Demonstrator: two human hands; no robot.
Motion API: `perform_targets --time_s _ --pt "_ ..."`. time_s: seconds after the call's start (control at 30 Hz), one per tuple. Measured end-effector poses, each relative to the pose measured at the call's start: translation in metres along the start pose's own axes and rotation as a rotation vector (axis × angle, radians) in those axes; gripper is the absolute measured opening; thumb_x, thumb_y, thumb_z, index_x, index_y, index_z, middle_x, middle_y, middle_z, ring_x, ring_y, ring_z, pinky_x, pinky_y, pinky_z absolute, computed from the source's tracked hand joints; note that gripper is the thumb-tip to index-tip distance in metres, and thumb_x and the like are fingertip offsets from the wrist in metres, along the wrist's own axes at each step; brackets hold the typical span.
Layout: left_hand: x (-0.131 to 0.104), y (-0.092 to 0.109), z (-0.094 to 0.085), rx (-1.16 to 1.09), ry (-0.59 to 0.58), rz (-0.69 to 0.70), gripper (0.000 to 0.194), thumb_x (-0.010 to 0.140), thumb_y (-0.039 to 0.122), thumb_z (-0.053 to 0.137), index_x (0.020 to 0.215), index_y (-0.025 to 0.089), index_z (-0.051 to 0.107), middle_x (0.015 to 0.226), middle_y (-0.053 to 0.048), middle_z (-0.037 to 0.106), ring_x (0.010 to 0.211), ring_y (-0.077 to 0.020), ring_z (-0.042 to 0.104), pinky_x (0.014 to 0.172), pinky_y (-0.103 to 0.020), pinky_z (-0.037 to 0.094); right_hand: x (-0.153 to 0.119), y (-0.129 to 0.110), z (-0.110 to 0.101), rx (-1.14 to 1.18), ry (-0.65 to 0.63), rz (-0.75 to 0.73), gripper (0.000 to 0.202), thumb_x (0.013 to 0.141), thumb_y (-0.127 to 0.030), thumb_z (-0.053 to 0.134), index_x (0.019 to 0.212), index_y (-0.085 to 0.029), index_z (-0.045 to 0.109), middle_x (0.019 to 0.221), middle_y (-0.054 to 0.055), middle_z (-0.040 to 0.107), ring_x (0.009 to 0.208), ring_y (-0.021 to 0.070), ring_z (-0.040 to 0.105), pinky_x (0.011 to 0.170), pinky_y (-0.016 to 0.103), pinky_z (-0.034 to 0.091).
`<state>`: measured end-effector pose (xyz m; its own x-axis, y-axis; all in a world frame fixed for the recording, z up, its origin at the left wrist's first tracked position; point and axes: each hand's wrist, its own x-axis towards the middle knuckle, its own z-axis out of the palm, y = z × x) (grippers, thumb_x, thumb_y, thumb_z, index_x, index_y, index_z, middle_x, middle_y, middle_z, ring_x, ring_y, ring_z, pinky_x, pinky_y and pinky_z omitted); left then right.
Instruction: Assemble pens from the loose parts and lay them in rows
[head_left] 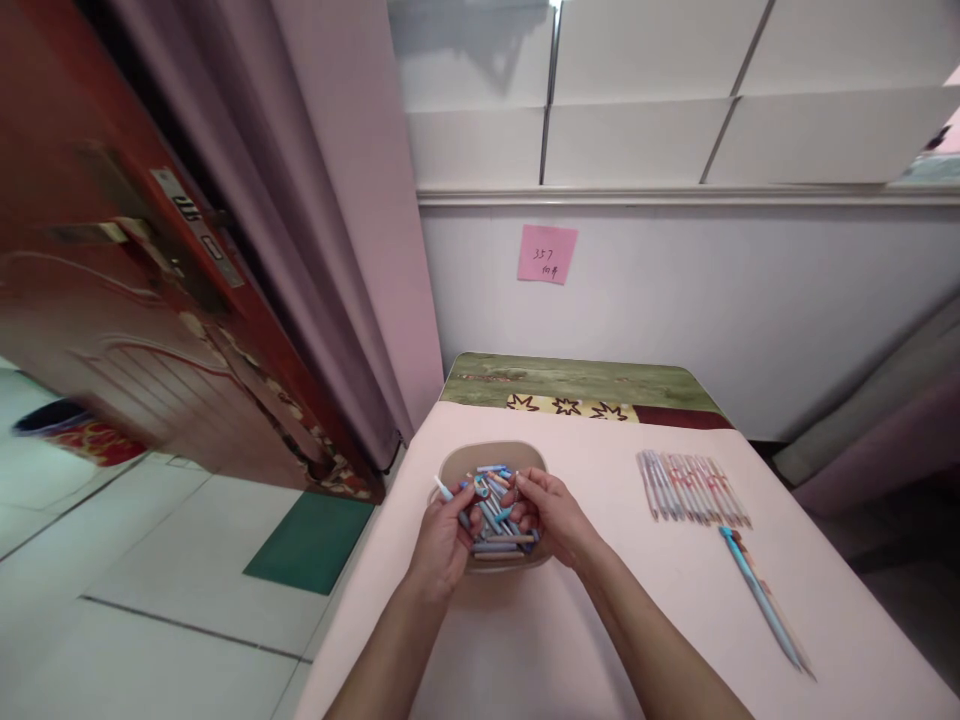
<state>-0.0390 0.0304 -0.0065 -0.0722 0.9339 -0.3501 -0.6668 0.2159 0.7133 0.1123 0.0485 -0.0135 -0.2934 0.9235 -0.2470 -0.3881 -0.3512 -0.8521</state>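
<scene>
Many pen parts [499, 515] lie in the bowl [480, 459] — our left hand [442, 545] grips a pale pen [443, 488] over it; our right hand [553, 510] is curled — holding what, we cannot tell. Rightward, the table [637, 625] bears a row of pens [694, 488].

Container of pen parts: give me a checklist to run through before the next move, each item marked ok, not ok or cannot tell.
1. Container upright on the table: ok.
2. Left hand gripping the pale blue pen part: ok, it pokes up past the thumb.
3. Right hand holding a part: cannot tell, the fingertips are pinched but what is between them is too small to make out.
4. Row of pens lying side by side: ok.
5. Every pen on the table within that row: not ok, two pens lie outside it, on the person's side.
</scene>
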Motion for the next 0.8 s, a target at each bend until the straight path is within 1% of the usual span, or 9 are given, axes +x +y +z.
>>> perform_targets --time_s 0.1,0.17,0.3,0.4,0.53,0.67,0.8 --pt "0.002 -0.001 0.001 -0.027 -0.025 -0.028 0.021 0.066 0.015 0.074 0.078 0.012 0.058 0.059 0.004 0.055 0.041 -0.0039 0.043 0.037 -0.017 0.031 -0.004 -0.001 0.000 -0.094 -0.005 -0.059 0.035 0.070 -0.048 0.070 0.079 -0.017 0.057 0.069 0.000 0.066 0.047 0.0065 0.055 0.041 0.015 0.041" --pt "0.003 -0.003 0.001 -0.059 -0.017 -0.067 0.016 0.068 0.013 0.072 0.076 0.012 0.058 0.059 0.003 0.056 0.040 -0.0040 0.043 0.036 -0.017 0.031 -0.007 0.000 0.002 -0.202 0.035 -0.121 0.031 0.071 -0.046 0.067 0.079 -0.017 0.057 0.067 0.000 0.065 0.047 0.0085 0.056 0.042 0.017 0.043" --pt "0.003 -0.008 0.005 -0.117 0.007 -0.154 0.010 0.072 0.010 0.067 0.076 0.011 0.059 0.063 0.000 0.059 0.042 -0.0039 0.043 0.036 -0.016 0.033 -0.018 -0.001 0.008 -0.505 0.168 -0.337 0.019 0.079 -0.037 0.059 0.085 -0.020 0.058 0.067 0.000 0.066 0.052 0.0124 0.059 0.048 0.022 0.046" --pt "0.002 -0.011 0.009 -0.136 -0.011 -0.173 0.009 0.073 0.010 0.067 0.077 0.011 0.059 0.061 0.001 0.058 0.042 -0.0036 0.043 0.036 -0.016 0.034 -0.029 -0.007 0.015 -0.719 0.205 -0.480 0.015 0.084 -0.034 0.053 0.092 -0.021 0.056 0.072 0.000 0.068 0.058 0.0134 0.061 0.055 0.022 0.046" --pt "-0.001 -0.014 0.014 -0.145 -0.003 -0.167 0.011 0.071 0.010 0.068 0.076 0.012 0.059 0.058 0.002 0.056 0.042 -0.0037 0.044 0.037 -0.015 0.035 -0.039 -0.013 0.018 -0.914 0.212 -0.510 0.013 0.087 -0.034 0.049 0.085 -0.022 0.054 0.065 -0.001 0.066 0.055 0.0130 0.060 0.055 0.021 0.044" --pt "-0.004 -0.016 0.016 -0.146 0.015 -0.184 0.011 0.071 0.009 0.069 0.077 0.012 0.060 0.057 0.003 0.056 0.041 -0.0037 0.045 0.037 -0.015 0.035 -0.038 -0.011 0.017 -0.913 0.191 -0.528 0.013 0.088 -0.032 0.049 0.084 -0.022 0.056 0.066 -0.002 0.066 0.054 0.0117 0.059 0.054 0.019 0.043" --pt "-0.007 -0.017 0.016 -0.155 0.044 -0.224 0.011 0.071 0.007 0.068 0.078 0.012 0.060 0.059 0.002 0.057 0.040 -0.0039 0.045 0.038 -0.016 0.036 -0.036 -0.008 0.015 -0.964 0.213 -0.573 0.012 0.087 -0.029 0.052 0.082 -0.021 0.060 0.071 -0.002 0.067 0.059 0.0113 0.061 0.057 0.018 0.043"
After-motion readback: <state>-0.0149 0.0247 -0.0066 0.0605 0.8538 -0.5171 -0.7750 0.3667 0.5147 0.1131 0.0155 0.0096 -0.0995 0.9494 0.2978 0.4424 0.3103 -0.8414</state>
